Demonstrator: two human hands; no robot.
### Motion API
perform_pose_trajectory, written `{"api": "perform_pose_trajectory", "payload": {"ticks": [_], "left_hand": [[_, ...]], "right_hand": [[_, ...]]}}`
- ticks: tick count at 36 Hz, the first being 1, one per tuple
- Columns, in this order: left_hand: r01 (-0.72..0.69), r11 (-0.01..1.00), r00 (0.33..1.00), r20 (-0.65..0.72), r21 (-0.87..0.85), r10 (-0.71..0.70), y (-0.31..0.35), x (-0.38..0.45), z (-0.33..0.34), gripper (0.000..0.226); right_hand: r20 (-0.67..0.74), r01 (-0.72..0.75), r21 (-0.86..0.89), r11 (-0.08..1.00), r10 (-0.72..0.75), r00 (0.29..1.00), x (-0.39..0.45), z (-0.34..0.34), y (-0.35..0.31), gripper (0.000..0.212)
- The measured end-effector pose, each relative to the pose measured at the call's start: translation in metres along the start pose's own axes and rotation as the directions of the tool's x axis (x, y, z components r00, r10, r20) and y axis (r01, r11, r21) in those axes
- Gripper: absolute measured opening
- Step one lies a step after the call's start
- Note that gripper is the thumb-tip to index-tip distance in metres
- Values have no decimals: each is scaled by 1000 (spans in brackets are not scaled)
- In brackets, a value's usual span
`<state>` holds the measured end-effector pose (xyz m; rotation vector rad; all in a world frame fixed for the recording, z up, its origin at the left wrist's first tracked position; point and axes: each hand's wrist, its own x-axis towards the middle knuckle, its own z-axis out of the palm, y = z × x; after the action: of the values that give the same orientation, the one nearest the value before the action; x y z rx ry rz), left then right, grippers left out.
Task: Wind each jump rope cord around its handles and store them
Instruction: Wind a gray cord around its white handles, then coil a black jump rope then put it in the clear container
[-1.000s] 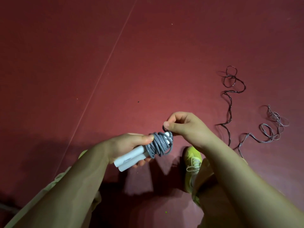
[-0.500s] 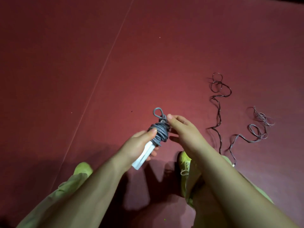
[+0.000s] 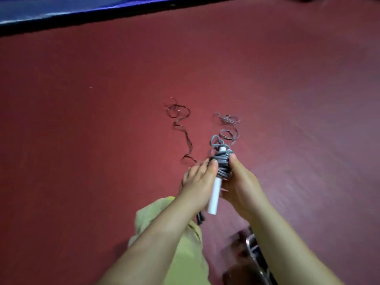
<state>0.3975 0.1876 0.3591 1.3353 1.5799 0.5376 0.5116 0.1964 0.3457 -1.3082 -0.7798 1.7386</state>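
A jump rope with white handles (image 3: pixel 214 194) and a grey cord (image 3: pixel 222 165) wound tightly around their upper end is held upright in front of me. A small cord loop sticks out above the winding. My left hand (image 3: pixel 198 182) grips the handles from the left, thumb against the coil. My right hand (image 3: pixel 239 186) grips the bundle from the right, thumb on the coil. Two more ropes lie loose on the red floor beyond: a dark one (image 3: pixel 178 120) and a grey one (image 3: pixel 229 128).
The red mat floor (image 3: pixel 82 140) stretches all round. A blue mat with a dark edge (image 3: pixel 61 9) runs along the top left. A dark handle (image 3: pixel 200 218) lies by my yellow-green trouser leg (image 3: pixel 164 223). A blurred dark metal object (image 3: pixel 255 256) sits at the bottom right.
The view has swung up and right, so the loose ropes now lie straight ahead. The bundle turned upright, and my right hand moved from the cord loop to grip the bundle's side.
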Motion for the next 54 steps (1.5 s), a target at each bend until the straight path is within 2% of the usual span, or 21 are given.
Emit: {"api": "perform_pose_trajectory", "payload": {"ticks": [2, 3, 6, 7, 10, 13, 16, 17, 20, 22, 26, 31, 37, 39, 41, 44, 47, 49, 52, 54], "left_hand": [[3, 987, 992, 126, 162, -24, 14, 13, 50, 76], [37, 985, 991, 119, 168, -57, 8, 18, 55, 84], [41, 957, 966, 234, 287, -112, 6, 26, 128, 65], [53, 946, 956, 256, 319, -140, 0, 28, 142, 65], [15, 871, 893, 386, 490, -232, 1, 30, 203, 69], [-40, 837, 874, 426, 546, -235, -1, 34, 237, 69], [-89, 805, 848, 469, 586, -247, -21, 29, 258, 68], [-110, 790, 824, 500, 603, -267, -32, 25, 261, 69], [-171, 745, 726, 593, 645, -348, -61, 20, 266, 71], [-172, 733, 689, 612, 658, -388, -69, 23, 266, 71], [-145, 746, 702, 599, 650, -385, -75, 33, 267, 68], [-100, 704, 708, 547, 703, -447, -94, 44, 260, 70], [6, 727, 727, 496, 687, -475, -111, 58, 246, 67], [25, 744, 742, 486, 668, -462, -114, 63, 240, 65], [28, 764, 765, 478, 645, -431, -118, 73, 232, 63], [18, 762, 798, 450, 647, -401, -129, 92, 215, 63], [-54, 732, 819, 450, 679, -356, -134, 110, 189, 64], [-112, 708, 824, 463, 698, -327, -135, 123, 163, 64], [-99, 665, 821, 439, 740, -366, -139, 150, 116, 78], [-67, 637, 822, 405, 768, -402, -146, 171, 81, 79]], "right_hand": [[-119, -9, 64, 998, 17, 993, -2, -54, 9, 44], [-120, -22, 56, 998, 28, 992, 2, -56, 14, 43], [-270, -54, 114, 992, 83, 959, -6, -121, 43, 41], [-294, -69, 143, 987, 109, 949, -8, -134, 52, 40], [-447, -98, 220, 971, 190, 874, -23, -197, 101, 39], [-524, -164, 260, 952, 282, 804, -35, -241, 152, 42], [-631, -258, 332, 907, 417, 655, -40, -277, 196, 39], [-645, -300, 351, 887, 461, 610, -42, -286, 209, 36], [-645, -406, 339, 849, 524, 556, -41, -306, 238, 40], [-664, -435, 312, 845, 521, 536, -38, -315, 253, 41], [-725, -451, 270, 851, 488, 486, -27, -328, 275, 53], [-721, -500, 145, 854, 437, 537, -5, -326, 280, 47], [-796, -528, 181, 830, 439, 416, -4, -312, 283, 72], [-826, -495, 123, 860, 366, 430, -9, -302, 276, 68], [-823, -400, 92, 912, 296, 485, -8, -287, 267, 57], [-745, -259, 58, 964, 215, 632, 2, -260, 245, 40], [-587, -180, -18, 983, 136, 798, 27, -237, 230, 17], [-467, -153, -34, 988, 119, 876, 51, -221, 227, 12], [-363, -195, -27, 980, 172, 916, 94, -194, 234, 18], [-316, -224, -25, 974, 205, 926, 126, -171, 242, 20]]}}
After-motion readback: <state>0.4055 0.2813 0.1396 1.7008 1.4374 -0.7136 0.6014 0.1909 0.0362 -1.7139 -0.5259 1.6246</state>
